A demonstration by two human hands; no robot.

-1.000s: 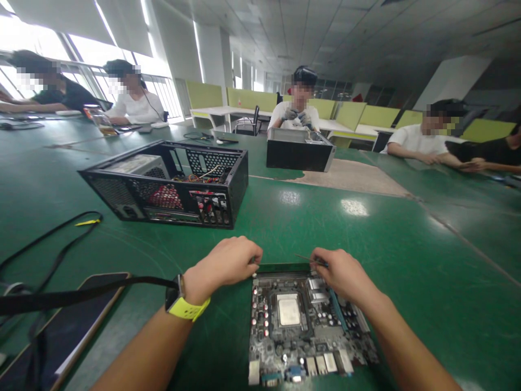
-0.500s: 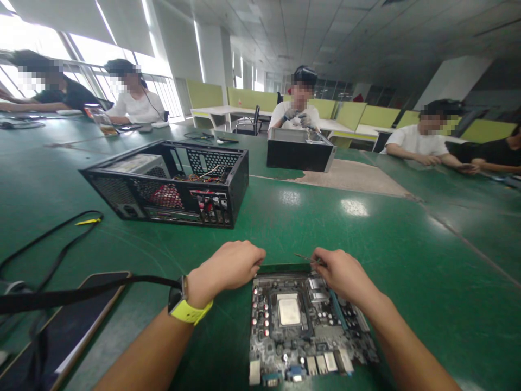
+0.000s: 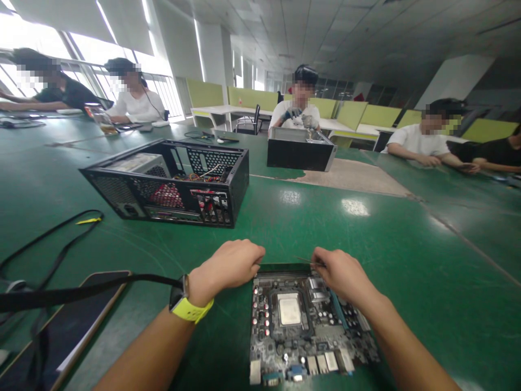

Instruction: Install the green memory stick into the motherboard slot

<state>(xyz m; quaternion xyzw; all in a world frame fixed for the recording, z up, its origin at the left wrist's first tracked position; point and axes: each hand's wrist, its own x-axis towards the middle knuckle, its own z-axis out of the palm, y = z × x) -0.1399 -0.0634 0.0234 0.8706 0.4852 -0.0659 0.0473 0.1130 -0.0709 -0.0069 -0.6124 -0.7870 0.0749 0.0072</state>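
Note:
A motherboard (image 3: 313, 326) lies flat on the green table, with a silver processor (image 3: 290, 309) in its socket. At its far left corner is my left hand (image 3: 232, 263), fingers curled closed and tips hidden from me. My right hand (image 3: 342, 271) is closed in a pinch over the far edge, right of centre. A thin, faint strip (image 3: 302, 260) pokes out leftward from its fingertips; its kind is unclear. Between both hands a dark green strip (image 3: 285, 267) runs along the board's far edge, and I cannot tell whether the fingers grip it.
Beyond my left hand stands an open black computer case (image 3: 183, 187) with loose wires inside. A phone-like dark slab (image 3: 65, 331) and black straps (image 3: 61, 255) lie at left. Across the table a gloved person (image 3: 301, 111) works at another case (image 3: 299, 155). Other people sit at both sides.
The thin strip at my right fingertips shows fainter and lies a little flatter. My hands and the motherboard hold nearly still. Across the table, the person's gloved hands have shifted slightly lower.

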